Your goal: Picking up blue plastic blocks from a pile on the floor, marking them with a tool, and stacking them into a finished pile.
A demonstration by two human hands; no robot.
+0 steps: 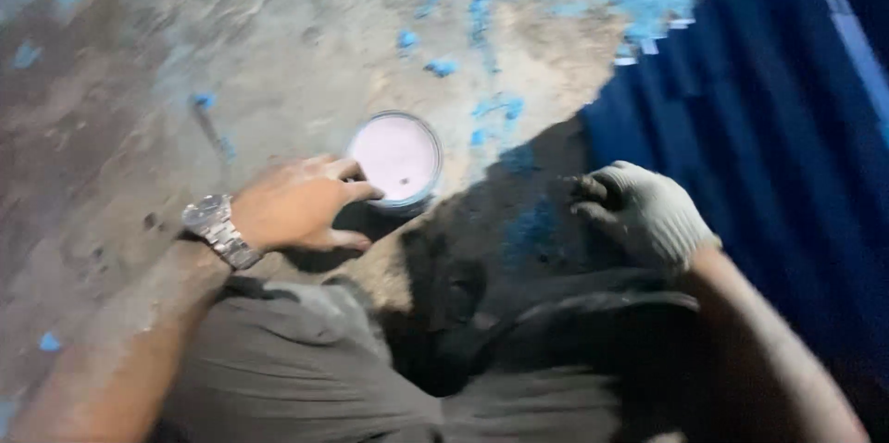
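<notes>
Touching paint can (396,162) rim | left hand (296,205) half-open, fingers curled

This looks like a painting job on a rough work site, likely outdoors or in a bare yard. The concrete floor (231,54) is dusty and spattered with blue paint flecks (500,110) toward twelve o'clock. An open paint tin (398,161) sits at centre, and blue corrugated sheeting (769,128) rises at three o'clock.
</notes>
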